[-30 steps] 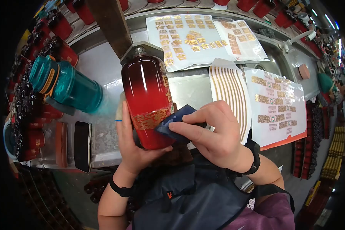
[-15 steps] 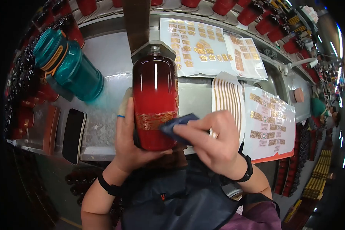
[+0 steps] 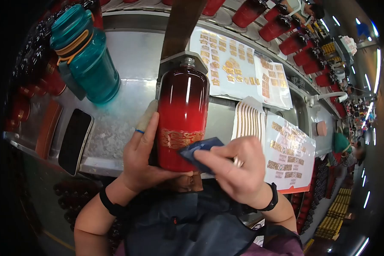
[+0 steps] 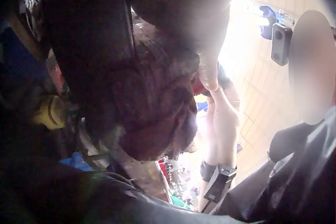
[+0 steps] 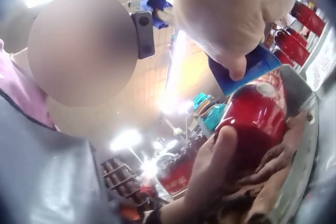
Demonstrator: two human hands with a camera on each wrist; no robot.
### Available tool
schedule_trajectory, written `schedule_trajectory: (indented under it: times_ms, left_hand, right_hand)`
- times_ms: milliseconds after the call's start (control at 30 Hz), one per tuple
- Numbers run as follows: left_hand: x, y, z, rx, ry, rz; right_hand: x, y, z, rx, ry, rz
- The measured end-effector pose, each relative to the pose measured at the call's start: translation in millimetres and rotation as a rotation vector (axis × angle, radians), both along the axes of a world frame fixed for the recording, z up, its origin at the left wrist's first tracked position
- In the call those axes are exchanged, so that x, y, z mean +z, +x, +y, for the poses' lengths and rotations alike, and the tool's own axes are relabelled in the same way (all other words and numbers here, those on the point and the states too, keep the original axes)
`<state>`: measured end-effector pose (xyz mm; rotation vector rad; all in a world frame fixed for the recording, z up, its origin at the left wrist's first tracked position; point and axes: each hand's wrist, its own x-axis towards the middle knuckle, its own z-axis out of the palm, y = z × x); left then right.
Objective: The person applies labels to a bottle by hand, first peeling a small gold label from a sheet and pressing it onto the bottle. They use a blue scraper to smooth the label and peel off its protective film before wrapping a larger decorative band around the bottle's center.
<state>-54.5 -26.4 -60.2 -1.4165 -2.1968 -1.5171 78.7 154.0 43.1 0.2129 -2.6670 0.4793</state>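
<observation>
In the head view a glass bottle, dark at the shoulder and red below, leans back with its clear neck away from me. A gold patterned band runs round its lower part. My left hand holds the bottle, fingers along its left side and thumb under the base; one finger wears a pale finger cover. My right hand pinches a flat blue scraper, its edge against the bottle at the band's lower right. The right wrist view shows the scraper over the bottle's side; the left wrist view is mostly dark.
A teal water jug, a phone and a brown case are on the metal counter at left. Gold decal sheets and a striped sheet lie at right. A post stands behind the bottle; red bottles line the back.
The head view has swung, so the bottle appears farther right and more upright. The gold lettering on its right side has turned out of sight. The scraper has stayed near the band's right end.
</observation>
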Motion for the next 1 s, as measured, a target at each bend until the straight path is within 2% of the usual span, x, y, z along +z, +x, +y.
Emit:
schedule_trajectory:
  times_ms: [100, 267, 300, 367, 433, 500, 567, 633, 733, 833, 1000]
  left_hand:
    - [-2.5, 0.5, -2.2, -0.004, 0.011, -0.006]
    - [-1.8, -1.2, -4.1, -0.042, 0.065, -0.068]
    - [-1.9, -2.2, -4.2, -0.064, 0.081, -0.015]
    - [-2.3, -2.7, -4.4, -0.072, 0.104, 0.027]
    - [-2.8, -4.9, -4.8, -0.098, 0.134, 0.034]
    - [-6.5, -6.1, -3.9, -0.099, 0.162, 0.031]
    - [-6.8, -5.5, -1.9, -0.111, 0.189, 0.033]
    - [-2.7, -4.3, -1.4, -0.078, 0.163, 0.054]
    - [5.6, -6.4, -5.4, -0.052, 0.059, 0.075]
    - [5.5, -2.9, -0.7, -0.040, 0.061, -0.024]
    - [-0.2, -3.8, 0.7, -0.064, 0.074, -0.039]
  right_hand:
    - [2.7, -5.1, 7.0, -0.071, 0.091, 0.012]
    - [14.6, -1.4, 0.5, 0.021, 0.006, -0.124]
    - [15.1, -2.3, 0.2, 0.027, 0.011, -0.133]
    - [16.6, -3.1, -0.3, -0.091, 0.038, -0.118]
    - [18.8, -0.2, -10.3, -0.027, 0.081, -0.166]
    - [23.5, 3.7, -15.2, 0.090, -0.081, -0.268]
    - [27.7, 1.3, -10.9, 0.101, -0.104, -0.272]
    - [27.3, -0.8, -6.2, -0.053, 0.086, -0.156]
    - [26.0, -4.3, -12.2, -0.042, 0.138, -0.161]
    - [21.4, -9.5, -3.9, -0.086, 0.173, -0.106]
    - [22.4, -14.0, -4.7, -0.020, 0.196, -0.087]
